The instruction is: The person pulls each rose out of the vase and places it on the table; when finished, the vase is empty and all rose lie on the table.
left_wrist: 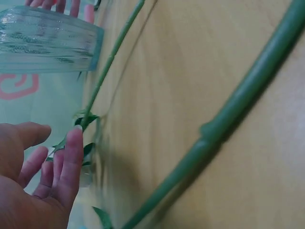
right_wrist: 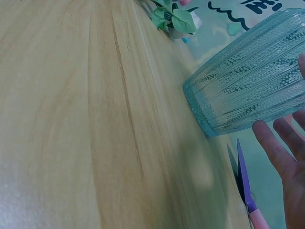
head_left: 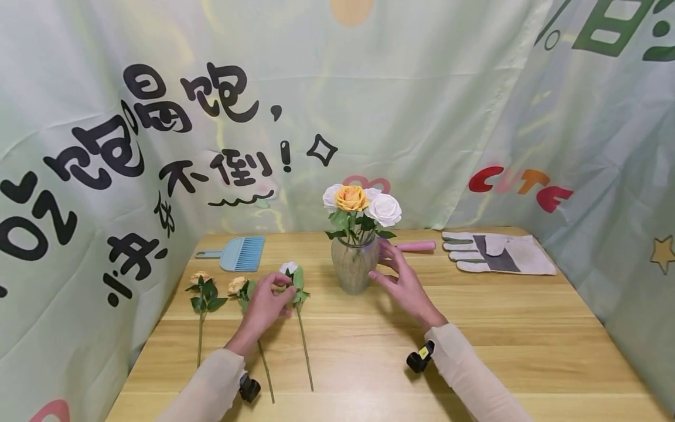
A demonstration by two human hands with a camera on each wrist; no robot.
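In the head view, a ribbed glass vase point(head_left: 352, 269) holds white roses point(head_left: 385, 210) and an orange rose point(head_left: 351, 198). My right hand point(head_left: 403, 282) is at its right side, thumb toward the front, and in the right wrist view the fingers point(right_wrist: 274, 145) reach straight to the glass. My left hand point(head_left: 269, 302) is over a loose white rose point(head_left: 288, 268), fingertips right at its leaves point(head_left: 299, 278). The left wrist view has thumb and fingers apart beside the green stem point(left_wrist: 110, 59). A peach rose point(head_left: 237, 285) lies partly under the left hand; another peach rose point(head_left: 200, 277) lies further left.
A blue dustpan and brush point(head_left: 242, 254) lie at the back left of the wooden table point(head_left: 369, 357). Behind the vase is a knife-like tool with a pink handle point(head_left: 416, 246) and purple blade point(right_wrist: 243, 176). Work gloves point(head_left: 498, 254) lie back right. Printed curtains point(head_left: 422, 117) enclose the table.
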